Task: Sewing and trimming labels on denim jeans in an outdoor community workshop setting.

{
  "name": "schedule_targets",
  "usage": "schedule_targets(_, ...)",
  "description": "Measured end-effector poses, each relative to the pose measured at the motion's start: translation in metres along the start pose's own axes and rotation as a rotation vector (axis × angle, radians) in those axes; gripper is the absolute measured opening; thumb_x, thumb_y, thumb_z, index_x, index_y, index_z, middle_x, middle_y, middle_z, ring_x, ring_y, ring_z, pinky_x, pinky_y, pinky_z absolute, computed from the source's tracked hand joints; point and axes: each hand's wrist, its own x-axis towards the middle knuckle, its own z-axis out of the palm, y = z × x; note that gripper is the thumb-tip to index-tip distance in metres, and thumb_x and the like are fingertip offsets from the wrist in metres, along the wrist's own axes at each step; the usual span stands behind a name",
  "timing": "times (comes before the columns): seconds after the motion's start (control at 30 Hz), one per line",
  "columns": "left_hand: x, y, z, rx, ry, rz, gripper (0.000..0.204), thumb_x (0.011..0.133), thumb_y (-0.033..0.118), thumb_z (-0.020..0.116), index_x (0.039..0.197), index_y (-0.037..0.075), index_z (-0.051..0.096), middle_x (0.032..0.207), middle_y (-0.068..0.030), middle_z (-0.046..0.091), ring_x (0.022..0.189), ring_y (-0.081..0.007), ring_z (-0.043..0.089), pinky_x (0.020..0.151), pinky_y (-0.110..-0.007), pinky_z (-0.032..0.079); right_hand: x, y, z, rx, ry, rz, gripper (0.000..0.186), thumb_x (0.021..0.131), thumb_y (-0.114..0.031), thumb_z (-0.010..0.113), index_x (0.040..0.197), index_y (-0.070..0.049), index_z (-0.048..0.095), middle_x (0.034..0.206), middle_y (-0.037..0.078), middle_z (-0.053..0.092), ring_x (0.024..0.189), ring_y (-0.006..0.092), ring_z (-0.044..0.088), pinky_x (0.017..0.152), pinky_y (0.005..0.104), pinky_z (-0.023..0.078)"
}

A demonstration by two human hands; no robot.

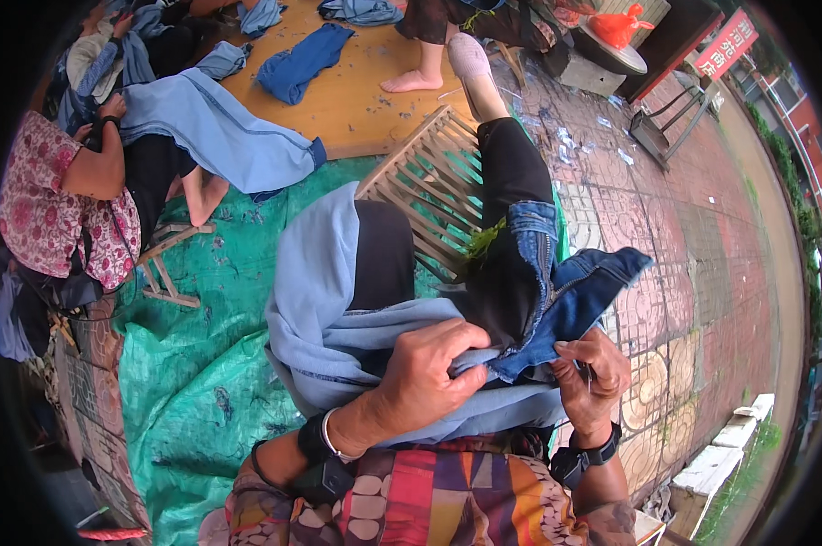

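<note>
A pair of jeans (pixel 315 268) lies bunched across my lap, partly turned so the pale blue inner side shows. Its dark blue upper part (pixel 579 305), with a zipper fly, spreads over my right thigh. My left hand (pixel 434 369) pinches the denim between thumb and fingers at the crotch seam. Just right of it, my right hand (pixel 593 378) is closed with its fingertips at the dark denim's edge. A thin pale strand, possibly thread, shows at the right fingers; any small tool there cannot be made out.
A slatted wooden stool (pixel 429 182) stands ahead between my legs. Green sheeting (pixel 202 382) covers the ground at left, beside a yellow board (pixel 365 109) holding loose denim. A seated co-worker (pixel 74 191) handles pale jeans at left. Another person's bare foot (pixel 411 83) rests on the board.
</note>
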Motion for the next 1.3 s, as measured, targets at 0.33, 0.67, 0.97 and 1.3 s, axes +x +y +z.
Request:
schedule_targets(0.33,-0.008,-0.001,-0.004,-0.288,-0.042,-0.282,0.013,0.075,-0.001,0.062,0.086,-0.002,0.056,0.074,0.0033,0.052,0.064,0.0001,0.044,0.053,-0.016,0.038,-0.009,-0.01,0.004,0.033,-0.013,0.012,0.016,0.064,-0.006,0.073,0.075,-0.007,0.063,0.066,0.004,0.061,0.05,0.018,0.052,0.045,0.027,0.04)
schedule_targets(0.67,-0.009,-0.002,-0.01,-0.399,-0.143,-0.392,0.019,0.071,-0.006,0.058,0.089,-0.005,0.055,0.08,-0.0014,0.054,0.074,-0.0045,0.05,0.062,-0.019,0.042,-0.012,-0.009,0.007,0.057,-0.024,0.025,0.017,0.062,-0.002,0.072,0.075,-0.008,0.064,0.062,0.004,0.058,0.05,0.0173,0.052,0.045,0.0276,0.039)
schedule_targets(0.97,0.002,0.003,0.0,-0.362,-0.102,-0.324,0.023,0.072,0.007,0.07,0.082,-0.002,0.052,0.067,0.0003,0.048,0.059,-0.0033,0.041,0.05,-0.02,0.034,-0.015,-0.005,0.008,0.093,-0.094,0.019,0.02,0.062,0.0,0.071,0.08,-0.007,0.064,0.063,0.004,0.059,0.051,0.0185,0.052,0.046,0.0285,0.04)
schedule_targets(1.3,0.001,0.0,0.004,-0.002,0.025,-0.128,0.034,0.066,0.011,0.078,0.088,-0.006,0.06,0.061,-0.0033,0.05,0.055,-0.0074,0.041,0.049,-0.022,0.039,0.023,-0.031,-0.031,0.352,-0.177,0.054,0.017,0.069,0.0,0.071,0.084,-0.003,0.064,0.071,0.009,0.064,0.059,0.0195,0.062,0.051,0.0264,0.047)
